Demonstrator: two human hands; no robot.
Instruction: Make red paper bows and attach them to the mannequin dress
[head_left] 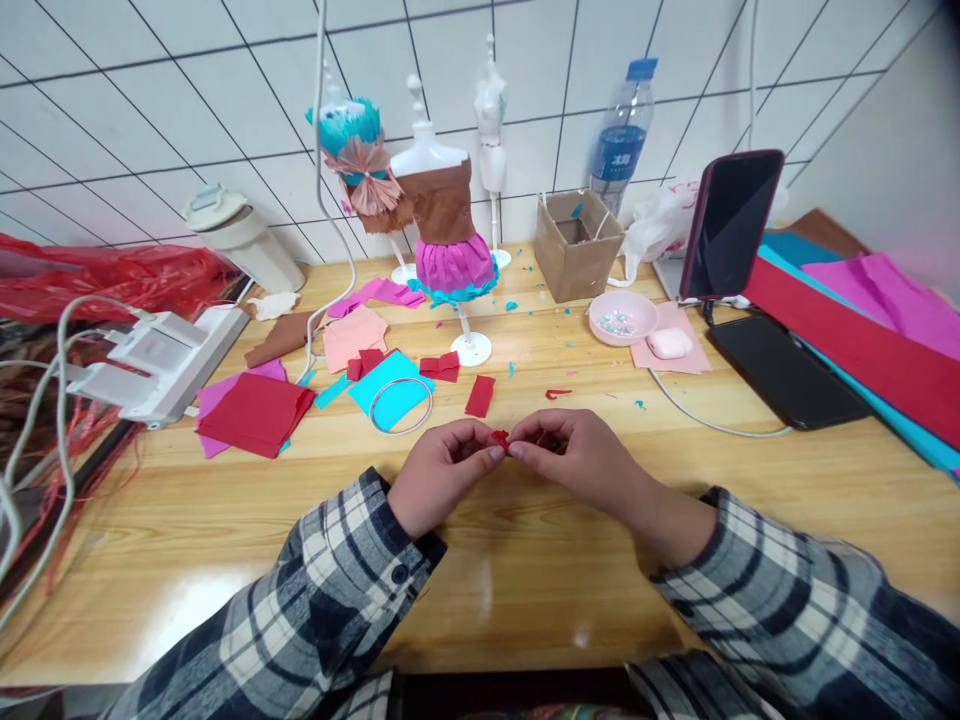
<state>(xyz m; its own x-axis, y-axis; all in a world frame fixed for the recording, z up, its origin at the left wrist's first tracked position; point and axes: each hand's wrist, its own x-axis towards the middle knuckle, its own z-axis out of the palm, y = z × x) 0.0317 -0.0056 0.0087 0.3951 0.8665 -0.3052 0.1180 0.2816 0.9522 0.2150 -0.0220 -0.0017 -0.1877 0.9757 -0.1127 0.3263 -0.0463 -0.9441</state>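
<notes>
Between my two hands is a small piece of red crepe paper (500, 438), pinched at the fingertips. My left hand (448, 468) grips its left side with thumb and forefinger, and my right hand (574, 455) pinches it from the right. Most of the piece is covered by the fingers. Just beyond them lie a red paper strip (480, 396) and a thin curled red scrap (558, 394). A silver ring (401, 431) rests partly over a turquoise paper square (391, 385). Folded red sheets (256, 413) sit farther left.
Small dress-form mannequins stand at the back, one in a brown top and purple skirt (452, 262). Right of them are a cardboard box (576, 262), a pink bowl of beads (622, 335), a propped phone (731, 225) and a flat phone (787, 368). A power strip (169, 375) with cables is left.
</notes>
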